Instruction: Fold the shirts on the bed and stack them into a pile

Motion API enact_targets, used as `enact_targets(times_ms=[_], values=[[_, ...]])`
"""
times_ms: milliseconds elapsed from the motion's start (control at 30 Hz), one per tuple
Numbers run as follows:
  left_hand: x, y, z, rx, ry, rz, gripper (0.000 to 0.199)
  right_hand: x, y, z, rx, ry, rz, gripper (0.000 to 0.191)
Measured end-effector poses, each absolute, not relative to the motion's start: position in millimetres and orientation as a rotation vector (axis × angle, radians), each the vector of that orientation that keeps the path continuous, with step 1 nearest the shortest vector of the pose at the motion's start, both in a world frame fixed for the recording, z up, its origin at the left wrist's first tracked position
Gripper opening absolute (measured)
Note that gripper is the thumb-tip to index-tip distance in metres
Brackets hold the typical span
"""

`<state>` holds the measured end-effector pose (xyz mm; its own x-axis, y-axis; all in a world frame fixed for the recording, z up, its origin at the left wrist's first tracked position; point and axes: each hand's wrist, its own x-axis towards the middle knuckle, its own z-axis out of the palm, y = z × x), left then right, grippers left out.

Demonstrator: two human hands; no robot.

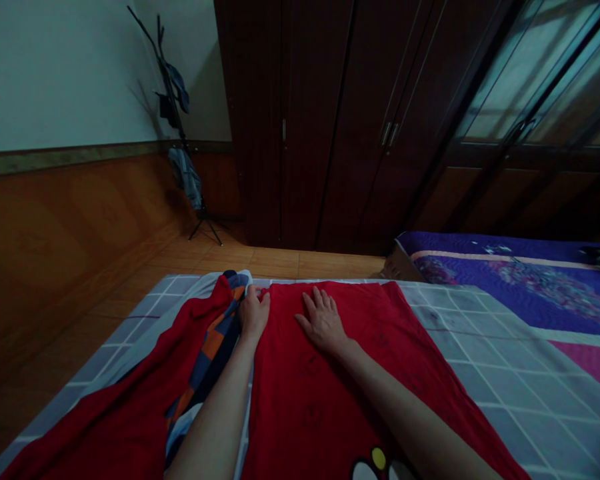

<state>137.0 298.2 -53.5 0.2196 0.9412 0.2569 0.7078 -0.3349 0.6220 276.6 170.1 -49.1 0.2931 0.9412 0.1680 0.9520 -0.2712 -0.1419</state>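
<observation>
Your right hand lies open, palm down, on the flat red fabric garment with a cartoon print, which reaches the far edge of the grey, white-gridded cloth sheet. Your left hand is at the garment's far left corner, fingers bent; whether it grips, I cannot tell. Nearer the sheet's left edge lies a rumpled red cloth beside navy-and-orange checked fabric.

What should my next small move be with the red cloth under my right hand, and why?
I'd probably sweep your right hand toward the right edge of the red cloth, smoothing it, while your left hand steadies the far left corner: your right hand lies spread on the cloth, and your left is at that corner.
</observation>
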Motion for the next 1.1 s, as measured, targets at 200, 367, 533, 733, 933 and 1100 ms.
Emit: enact_targets(times_ms=[200,367,533,733,933,1100], values=[[135.8,295.7,-49.8,2.193,1.425,0.877,0.038,250.5,195.5,-48.8,-2.116,-2.006,-0.002,0.057],[134.9,297.3,-51.1,2.329,1.261,0.82,0.044,252.5,201.4,-50.0,-2.094,-2.013,-0.011,0.059],[136.1,299.4,-60.5,2.379,1.317,0.791,0.051,278.9,189.4,-48.6,-2.126,-2.015,-0.01,0.065],[138.0,300.9,-67.4,2.467,1.389,0.8,0.042,338.3,155.5,-44.3,-2.304,-1.826,-0.098,0.068],[137.7,301.1,-72.0,2.545,1.419,0.801,0.046,379.7,125.1,-43.7,-2.471,-1.557,-0.209,0.057],[137.5,302.2,-73.3,2.56,1.425,0.797,0.046,436.6,98.4,-37.3,-2.706,-0.968,-0.379,0.05]])
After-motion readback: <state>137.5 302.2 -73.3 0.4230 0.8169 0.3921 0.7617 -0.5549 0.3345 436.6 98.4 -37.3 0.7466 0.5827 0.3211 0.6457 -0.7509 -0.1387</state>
